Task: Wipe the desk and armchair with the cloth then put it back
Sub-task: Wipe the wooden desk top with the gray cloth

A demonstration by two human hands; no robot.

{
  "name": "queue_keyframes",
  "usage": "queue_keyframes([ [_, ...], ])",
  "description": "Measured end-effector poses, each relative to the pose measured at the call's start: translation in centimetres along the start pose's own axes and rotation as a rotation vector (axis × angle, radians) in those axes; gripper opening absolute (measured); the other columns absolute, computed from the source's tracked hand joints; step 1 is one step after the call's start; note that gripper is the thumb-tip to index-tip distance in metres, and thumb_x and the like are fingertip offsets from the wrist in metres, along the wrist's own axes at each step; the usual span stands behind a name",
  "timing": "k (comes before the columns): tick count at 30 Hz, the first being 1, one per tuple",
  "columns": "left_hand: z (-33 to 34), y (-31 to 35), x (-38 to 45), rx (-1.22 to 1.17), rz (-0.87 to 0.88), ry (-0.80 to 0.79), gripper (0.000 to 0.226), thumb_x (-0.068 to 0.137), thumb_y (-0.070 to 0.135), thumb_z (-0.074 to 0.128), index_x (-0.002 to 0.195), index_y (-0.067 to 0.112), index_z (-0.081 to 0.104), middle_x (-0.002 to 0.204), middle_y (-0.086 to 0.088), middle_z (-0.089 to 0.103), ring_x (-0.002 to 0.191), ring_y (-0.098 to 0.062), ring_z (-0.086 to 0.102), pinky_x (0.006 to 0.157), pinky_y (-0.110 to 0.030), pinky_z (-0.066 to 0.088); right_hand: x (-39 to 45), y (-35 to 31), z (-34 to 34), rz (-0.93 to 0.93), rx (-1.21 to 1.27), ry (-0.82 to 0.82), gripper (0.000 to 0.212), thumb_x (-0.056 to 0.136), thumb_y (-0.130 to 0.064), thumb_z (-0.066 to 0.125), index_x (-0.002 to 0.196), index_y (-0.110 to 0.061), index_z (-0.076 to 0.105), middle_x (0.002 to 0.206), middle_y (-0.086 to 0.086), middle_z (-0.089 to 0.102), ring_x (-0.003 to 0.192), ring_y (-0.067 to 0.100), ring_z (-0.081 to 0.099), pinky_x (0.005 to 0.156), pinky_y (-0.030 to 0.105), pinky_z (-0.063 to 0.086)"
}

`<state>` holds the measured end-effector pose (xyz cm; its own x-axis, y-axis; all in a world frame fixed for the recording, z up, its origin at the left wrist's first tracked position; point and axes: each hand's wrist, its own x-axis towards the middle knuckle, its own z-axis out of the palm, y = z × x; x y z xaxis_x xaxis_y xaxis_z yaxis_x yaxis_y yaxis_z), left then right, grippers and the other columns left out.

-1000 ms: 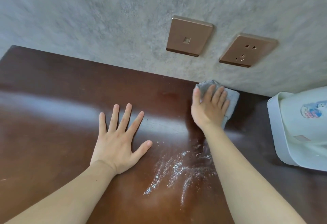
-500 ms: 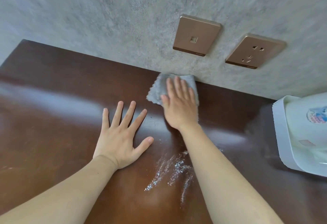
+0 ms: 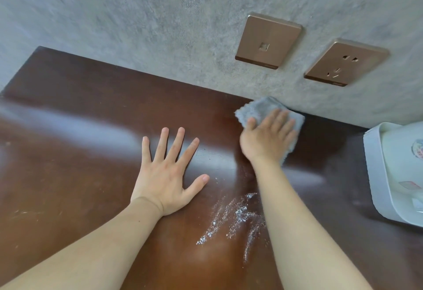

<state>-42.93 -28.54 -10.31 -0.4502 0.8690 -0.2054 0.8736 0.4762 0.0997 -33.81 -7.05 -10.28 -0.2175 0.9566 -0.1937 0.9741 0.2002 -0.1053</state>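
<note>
Now the right hand (image 3: 267, 138) is pressing flat-fingered on the grey cloth (image 3: 261, 108), far across the bench (image 3: 80, 152), right by the wall. The left hand (image 3: 167, 175) is resting spread and empty just left of it. The white powder streaks (image 3: 233, 218) are lying on the cloth's near side, closest to the right hand, so a stroke pulled toward the near edge looks like the call.

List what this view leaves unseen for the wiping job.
- Armchair: outside the head view entirely.
- Cloth: middle covered by the right hand, head view.
- White container: cut off by the right edge, sticker blurred.
- Desk: front edge beyond the bottom border.
</note>
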Motion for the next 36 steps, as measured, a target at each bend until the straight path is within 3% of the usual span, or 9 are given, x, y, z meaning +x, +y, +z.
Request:
queue_keyframes([
  [6,-0.1,-0.1,-0.1,-0.019,0.006,0.015,0.088,0.092,0.078,0.002,0.158,0.028,0.032,0.169,-0.006,0.019,0.156,-0.037,0.009,0.119,-0.069,0.012,-4.0,-8.8,1.6,-0.551,0.023,-0.072,0.064,0.104,-0.042,0.021,0.158,-0.014,0.001,0.166,0.008,-0.008,0.152,0.031,-0.013,0.122,0.047,-0.01],
  [9,-0.2,0.0,-0.2,-0.03,-0.004,0.018,0.085,0.092,0.078,0.004,0.159,0.031,0.029,0.169,-0.006,0.018,0.156,-0.036,0.008,0.12,-0.068,0.011,-3.0,-7.7,1.3,-0.66,0.033,-0.047,0.061,0.105,-0.04,0.023,0.159,-0.017,0.007,0.167,0.002,0.0,0.153,0.024,-0.007,0.123,0.042,-0.006],
  [13,-0.2,0.0,-0.2,-0.038,-0.021,0.028,0.082,0.091,0.078,0.009,0.16,0.036,0.022,0.17,-0.003,0.015,0.157,-0.034,0.005,0.121,-0.066,0.007,-0.2,-1.5,0.6,-0.565,0.057,0.032,0.058,0.105,-0.041,0.023,0.158,-0.019,0.015,0.167,-0.001,0.01,0.153,0.018,0.002,0.124,0.038,0.0],
  [19,0.2,-0.1,-0.1,-0.029,-0.022,0.045,0.085,0.09,0.08,0.005,0.161,0.036,0.021,0.17,-0.002,0.012,0.157,-0.033,0.003,0.122,-0.065,0.006,1.3,8.3,-0.6,-0.23,0.07,0.099,0.062,0.103,-0.043,0.026,0.158,-0.015,0.016,0.166,0.004,0.011,0.153,0.024,0.004,0.123,0.044,0.005],
  [25,0.6,0.0,-0.1,-0.012,-0.028,0.071,0.088,0.088,0.084,0.004,0.161,0.036,0.02,0.17,-0.002,0.013,0.157,-0.034,0.004,0.121,-0.066,0.006,0.9,5.7,-0.1,0.055,0.033,0.054,0.074,0.1,-0.055,0.016,0.159,-0.013,0.0,0.167,0.009,-0.005,0.152,0.031,-0.008,0.122,0.047,-0.007],
  [27,0.7,0.0,0.0,0.004,-0.029,0.082,0.09,0.087,0.085,0.007,0.16,0.036,0.021,0.17,-0.003,0.015,0.157,-0.035,0.007,0.121,-0.066,0.008,0.2,3.1,0.4,-0.02,0.002,0.034,0.074,0.1,-0.056,0.016,0.158,-0.013,-0.001,0.166,0.01,-0.006,0.152,0.033,-0.009,0.122,0.048,-0.008],
  [31,0.9,0.0,0.1,0.023,-0.03,0.105,0.092,0.084,0.088,0.015,0.16,0.036,0.022,0.169,-0.004,0.018,0.156,-0.035,0.009,0.12,-0.066,0.011,-1.9,-0.5,1.4,-0.375,-0.012,-0.013,0.07,0.101,-0.055,0.017,0.158,-0.02,-0.004,0.166,0.006,-0.011,0.152,0.029,-0.014,0.12,0.045,-0.013],
  [34,1.2,-0.1,0.1,0.029,-0.032,0.129,0.092,0.084,0.088,0.022,0.16,0.037,0.023,0.169,-0.003,0.02,0.156,-0.034,0.011,0.12,-0.065,0.012,-1.6,2.5,0.9,-0.538,-0.023,-0.034,0.069,0.1,-0.057,0.017,0.159,-0.026,-0.002,0.167,0.001,-0.009,0.152,0.022,-0.012,0.122,0.041,-0.009],
  [36,1.3,-0.1,0.1,0.027,-0.033,0.147,0.092,0.083,0.089,0.024,0.16,0.037,0.024,0.169,-0.003,0.021,0.156,-0.034,0.011,0.12,-0.065,0.011,-1.0,6.0,0.4,-0.514,-0.036,-0.002,0.068,0.1,-0.058,0.018,0.159,-0.026,0.002,0.167,0.0,-0.005,0.153,0.021,-0.007,0.123,0.041,-0.004],
])
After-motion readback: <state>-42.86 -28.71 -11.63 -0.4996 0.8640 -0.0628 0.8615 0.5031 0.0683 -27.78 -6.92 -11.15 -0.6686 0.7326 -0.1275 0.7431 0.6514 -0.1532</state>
